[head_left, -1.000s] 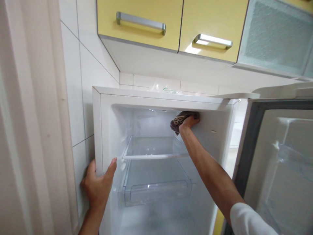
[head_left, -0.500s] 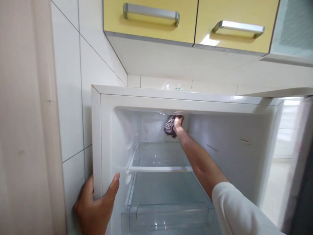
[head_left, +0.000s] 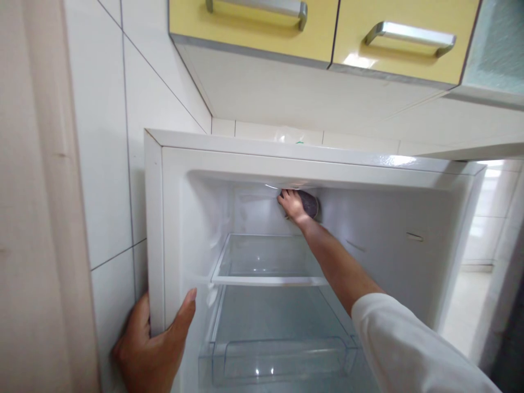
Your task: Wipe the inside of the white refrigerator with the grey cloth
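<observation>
A white fridge (head_left: pixel 266 158) stands open before me, its inside bare. My right hand (head_left: pixel 292 204) reaches deep into the top, closed on a dark patterned cloth (head_left: pixel 310 203) pressed against the back wall near the right corner, just under the ceiling. My left hand (head_left: pixel 149 349) grips the fridge's left front edge, thumb inside the frame and fingers wrapped round the outer side. A clear glass shelf (head_left: pixel 268 262) lies below the right hand, and a clear plastic drawer (head_left: pixel 278 360) sits lower still.
Yellow wall cabinets (head_left: pixel 254 24) with metal bar handles hang above the fridge. White tiled wall (head_left: pixel 106 164) runs along the left, next to a pale door frame (head_left: pixel 33 218). A lit tiled floor (head_left: pixel 466 316) shows at the right, past the fridge.
My right hand has carried the cloth from the upper right side wall back to the rear wall, then slightly right. The view has swung left, so the open door has left the picture.
</observation>
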Motion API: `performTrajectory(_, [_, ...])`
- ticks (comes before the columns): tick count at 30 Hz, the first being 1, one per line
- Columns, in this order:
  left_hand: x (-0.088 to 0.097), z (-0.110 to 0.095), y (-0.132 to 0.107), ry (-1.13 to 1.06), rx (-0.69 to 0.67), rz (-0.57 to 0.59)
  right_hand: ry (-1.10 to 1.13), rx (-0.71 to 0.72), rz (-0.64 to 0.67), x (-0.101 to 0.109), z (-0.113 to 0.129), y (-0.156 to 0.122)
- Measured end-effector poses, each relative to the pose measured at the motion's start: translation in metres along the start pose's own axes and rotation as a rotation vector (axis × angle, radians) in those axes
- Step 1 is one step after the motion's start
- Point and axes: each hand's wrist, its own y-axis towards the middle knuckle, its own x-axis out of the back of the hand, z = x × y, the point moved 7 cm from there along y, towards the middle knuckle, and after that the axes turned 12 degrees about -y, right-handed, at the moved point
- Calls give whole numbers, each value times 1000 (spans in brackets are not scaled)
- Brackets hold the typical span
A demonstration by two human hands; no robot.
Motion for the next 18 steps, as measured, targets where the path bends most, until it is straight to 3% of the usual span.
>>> performTrajectory(7, [-1,0,1,-6,-44,-19,-195,-135,73,11,-60,-20])
performTrajectory(12, [-4,-6,2,-19,-102,-20,-279,-238,88,22,-67,-35])
performTrajectory(18, [-7,-12,4,-43,-149,12,-324,-309,92,51,-72,-65])
